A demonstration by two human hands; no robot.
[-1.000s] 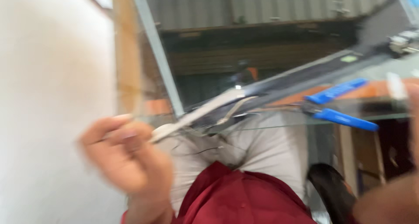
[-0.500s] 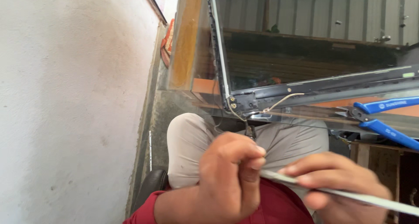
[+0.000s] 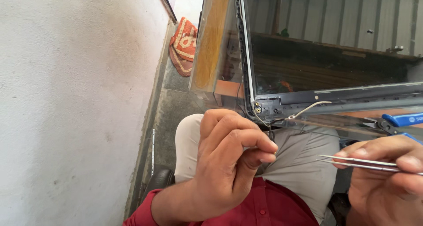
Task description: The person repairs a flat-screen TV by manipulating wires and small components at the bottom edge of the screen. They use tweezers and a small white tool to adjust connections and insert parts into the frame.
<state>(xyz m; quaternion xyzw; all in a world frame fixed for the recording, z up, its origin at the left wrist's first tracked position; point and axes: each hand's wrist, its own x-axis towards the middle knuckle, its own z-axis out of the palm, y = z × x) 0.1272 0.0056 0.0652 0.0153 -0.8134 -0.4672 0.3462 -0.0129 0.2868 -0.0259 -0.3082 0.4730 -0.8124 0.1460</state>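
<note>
The right hand (image 3: 387, 182) pinches a pair of steel tweezers (image 3: 352, 162) between thumb and forefinger, the closed tips pointing toward the left hand (image 3: 229, 164). The left hand has its thumb and forefinger pressed together on something thin and dark, likely a wire (image 3: 269, 133); the pinched end itself is too small to make out. Both hands hover over the person's lap, just below the lower left corner of a laptop screen (image 3: 326, 50).

The screen, its dark glass reflecting a corrugated wall, lies on a glass tabletop (image 3: 335, 122) above the knees. At its lower left corner sits a hinge bracket (image 3: 257, 106) with two brass-coloured screw holes. A pale cable (image 3: 308, 108) curls out along the screen's bottom edge, just right of that bracket, and thin dark wires hang from the corner toward the left hand's fingertips. Right of the cable, at the far right edge below the screen, lie blue-handled pliers (image 3: 403, 120), just above the right hand.

Left of the screen stands the table's wooden edge (image 3: 211, 41), and beyond it, on the floor, an orange patterned cloth (image 3: 185, 43) lies against a rough white wall (image 3: 70, 98). The person wears beige trousers (image 3: 304, 160) and a red shirt (image 3: 264, 208).
</note>
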